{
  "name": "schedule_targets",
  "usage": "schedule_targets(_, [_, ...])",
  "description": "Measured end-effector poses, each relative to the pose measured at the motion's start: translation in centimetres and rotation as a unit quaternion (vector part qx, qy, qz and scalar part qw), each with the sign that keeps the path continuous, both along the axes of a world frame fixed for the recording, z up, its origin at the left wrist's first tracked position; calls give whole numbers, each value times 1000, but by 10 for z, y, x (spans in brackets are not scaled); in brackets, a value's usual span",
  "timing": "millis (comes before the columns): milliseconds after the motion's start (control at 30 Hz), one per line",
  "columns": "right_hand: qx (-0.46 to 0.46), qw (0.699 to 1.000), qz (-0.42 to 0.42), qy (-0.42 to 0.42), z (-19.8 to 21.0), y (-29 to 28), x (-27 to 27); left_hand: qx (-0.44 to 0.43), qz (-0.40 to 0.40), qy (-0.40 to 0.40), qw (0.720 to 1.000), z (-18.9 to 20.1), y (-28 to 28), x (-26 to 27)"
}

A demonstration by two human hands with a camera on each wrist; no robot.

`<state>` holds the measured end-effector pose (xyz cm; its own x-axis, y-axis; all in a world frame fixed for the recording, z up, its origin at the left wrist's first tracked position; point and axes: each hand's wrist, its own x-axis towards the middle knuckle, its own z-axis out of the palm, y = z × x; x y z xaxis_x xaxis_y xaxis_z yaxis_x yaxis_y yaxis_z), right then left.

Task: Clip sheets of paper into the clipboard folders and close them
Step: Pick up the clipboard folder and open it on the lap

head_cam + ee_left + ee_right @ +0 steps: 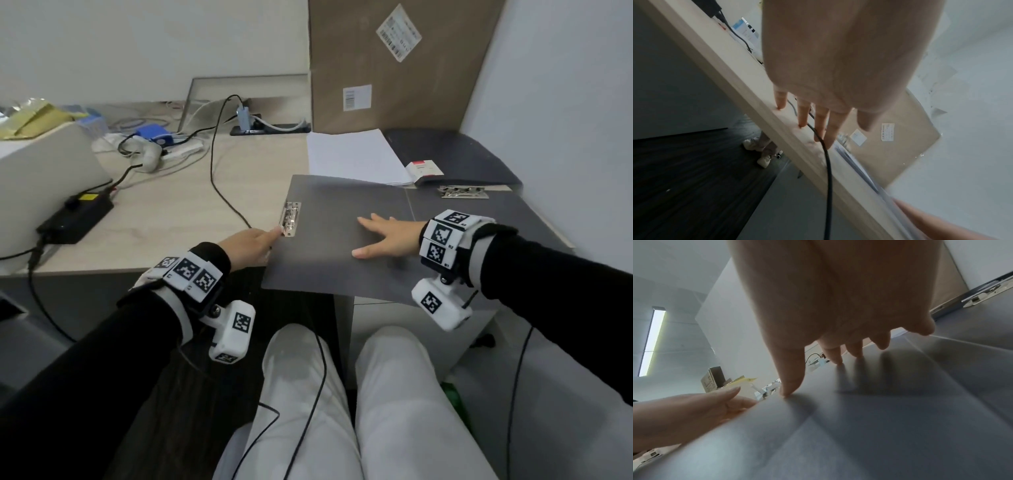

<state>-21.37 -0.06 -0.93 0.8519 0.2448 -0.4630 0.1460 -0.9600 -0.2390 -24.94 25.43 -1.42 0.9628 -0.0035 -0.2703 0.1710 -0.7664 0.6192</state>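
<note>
Both hands lie open-fingered, right hand (387, 236) flat on the grey folder (342, 240) opened crosswise on the worktop (178, 219), left hand (248, 245) touching its left-pointing clip (290, 219).

Labels on the cardboard box (404, 68) are unreadable.
</note>
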Motion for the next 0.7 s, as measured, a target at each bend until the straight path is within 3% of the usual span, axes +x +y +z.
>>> schedule_targets(300, [-42, 999, 20, 16, -11, 17, 12, 102, 65, -30, 992, -11, 59, 28])
schedule_targets(467, [-37, 997, 61, 36, -9, 36, 13, 165, 19, 10, 986, -10, 73, 42])
schedule_targets(600, [-29, 994, 89, 51, -9, 51, 14, 257, -30, 76, 963, -2, 90, 51])
schedule_targets(700, [-25, 993, 100, 52, -10, 55, 16, 272, -43, 123, 953, 1, 107, 53])
